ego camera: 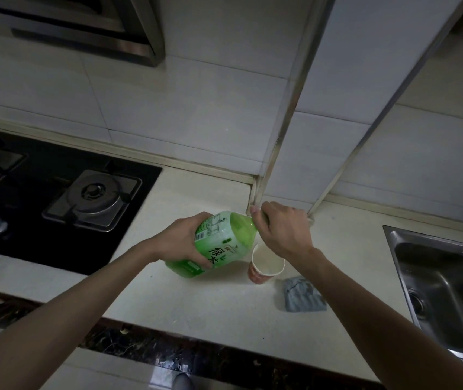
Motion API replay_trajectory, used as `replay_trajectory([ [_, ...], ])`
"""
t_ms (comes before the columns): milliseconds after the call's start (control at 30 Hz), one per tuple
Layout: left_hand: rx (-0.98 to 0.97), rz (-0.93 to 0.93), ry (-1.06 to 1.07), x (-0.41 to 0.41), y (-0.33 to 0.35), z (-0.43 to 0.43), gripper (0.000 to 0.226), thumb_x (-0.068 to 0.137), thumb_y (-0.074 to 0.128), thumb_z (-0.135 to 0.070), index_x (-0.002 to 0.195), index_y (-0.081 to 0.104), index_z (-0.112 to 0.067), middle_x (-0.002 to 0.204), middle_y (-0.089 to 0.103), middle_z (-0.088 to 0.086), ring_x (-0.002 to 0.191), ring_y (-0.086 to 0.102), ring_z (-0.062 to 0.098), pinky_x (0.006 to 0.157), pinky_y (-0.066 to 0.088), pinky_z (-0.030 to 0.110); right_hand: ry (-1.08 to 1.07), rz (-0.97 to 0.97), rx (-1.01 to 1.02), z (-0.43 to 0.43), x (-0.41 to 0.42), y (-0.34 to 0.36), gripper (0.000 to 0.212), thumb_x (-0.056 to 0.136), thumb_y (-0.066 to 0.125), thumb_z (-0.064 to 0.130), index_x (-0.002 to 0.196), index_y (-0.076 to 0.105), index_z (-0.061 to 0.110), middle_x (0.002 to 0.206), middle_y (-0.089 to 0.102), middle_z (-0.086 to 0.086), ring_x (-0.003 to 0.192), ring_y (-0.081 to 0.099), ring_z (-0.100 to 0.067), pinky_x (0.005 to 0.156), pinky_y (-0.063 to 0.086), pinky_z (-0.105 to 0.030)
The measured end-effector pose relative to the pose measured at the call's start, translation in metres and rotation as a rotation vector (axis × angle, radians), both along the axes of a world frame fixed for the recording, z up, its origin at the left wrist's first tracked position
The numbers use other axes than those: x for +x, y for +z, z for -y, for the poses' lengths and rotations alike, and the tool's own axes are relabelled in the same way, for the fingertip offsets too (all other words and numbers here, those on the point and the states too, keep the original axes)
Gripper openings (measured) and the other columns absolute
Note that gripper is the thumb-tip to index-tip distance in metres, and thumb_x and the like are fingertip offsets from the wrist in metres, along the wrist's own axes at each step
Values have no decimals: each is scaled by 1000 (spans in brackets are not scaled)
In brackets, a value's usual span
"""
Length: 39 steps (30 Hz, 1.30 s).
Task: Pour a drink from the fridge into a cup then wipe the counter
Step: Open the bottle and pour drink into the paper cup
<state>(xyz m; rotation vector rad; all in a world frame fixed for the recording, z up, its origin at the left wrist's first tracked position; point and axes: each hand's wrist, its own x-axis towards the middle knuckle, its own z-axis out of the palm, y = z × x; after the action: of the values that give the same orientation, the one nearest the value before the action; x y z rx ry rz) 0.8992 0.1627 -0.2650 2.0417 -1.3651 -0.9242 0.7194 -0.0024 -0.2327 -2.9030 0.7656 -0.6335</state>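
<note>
A green tea bottle (224,243) with a green and white label is tilted over the pale counter (196,299), its neck pointing up and to the right. My left hand (181,239) grips the bottle's body from the left. My right hand (281,228) is curled round the neck end, hiding the cap. Below that hand stands a red paper cup (264,267) with a white inside, upright on the counter just right of the bottle. A folded grey cloth (303,295) lies to the right of the cup.
A black gas hob (55,192) with steel burners fills the left of the counter. A steel sink (444,291) sits at the right. A tiled wall column (323,122) juts out behind the cup. The counter's dark front edge (196,353) runs below.
</note>
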Motion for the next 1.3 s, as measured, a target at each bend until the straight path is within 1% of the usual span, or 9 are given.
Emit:
replay_trajectory([
  [100,-35,15,24,-1,0,3,87,53,95,-26,127,48,-30,109,64,-15,99,61,3,76,51,17,-105,-51,82,-3,7,3,58,99,29,43,51,41,12,46,43,-3,44,46,-27,48,30,-28],
  [267,-87,121,46,7,-6,5,86,49,94,-31,123,50,-31,109,62,-16,100,60,10,84,53,31,-285,-351,550,-3,22,13,51,101,26,46,80,52,8,79,53,-10,76,50,-27,71,40,-33],
  [400,-44,-24,31,16,1,5,86,52,96,-25,124,50,-33,108,66,-15,100,63,5,82,55,24,-153,-170,109,-10,19,16,64,99,24,55,61,50,11,56,53,-4,55,53,-24,57,41,-32],
  [500,-4,-136,-14,22,8,5,84,53,96,-20,122,52,-34,107,70,-13,98,67,3,81,57,24,-58,-118,-28,-4,21,19,63,95,18,55,53,41,15,44,36,4,42,40,-20,48,28,-28],
  [600,-13,-131,-15,21,11,6,84,53,96,-20,123,52,-32,107,69,-12,99,67,5,82,58,26,-160,-138,60,-8,27,26,59,95,22,47,47,34,15,45,34,0,49,44,-26,53,30,-29],
  [733,-83,8,25,17,4,6,88,52,96,-27,127,49,-28,111,64,-13,104,62,11,86,56,32,-345,-279,425,-5,40,28,38,95,31,36,79,51,7,74,47,-8,79,53,-29,70,36,-33],
  [800,-118,10,32,17,1,3,88,52,96,-28,127,49,-28,112,64,-13,106,62,12,87,56,33,-329,-293,414,-8,41,29,42,97,30,40,80,51,8,79,48,-9,81,53,-29,71,36,-34],
  [1067,-23,-215,-22,36,10,-7,84,52,97,-20,123,54,-34,111,70,-13,105,67,8,89,58,33,-80,-183,-5,-20,41,34,67,95,19,52,49,45,11,43,38,-1,46,47,-26,53,38,-30],
  [1300,-176,-74,122,16,4,-10,86,53,96,-22,126,50,-27,111,65,-12,106,63,12,86,56,32,-278,-78,227,-26,53,39,49,96,37,32,55,41,7,56,40,-8,64,47,-30,61,33,-31],
])
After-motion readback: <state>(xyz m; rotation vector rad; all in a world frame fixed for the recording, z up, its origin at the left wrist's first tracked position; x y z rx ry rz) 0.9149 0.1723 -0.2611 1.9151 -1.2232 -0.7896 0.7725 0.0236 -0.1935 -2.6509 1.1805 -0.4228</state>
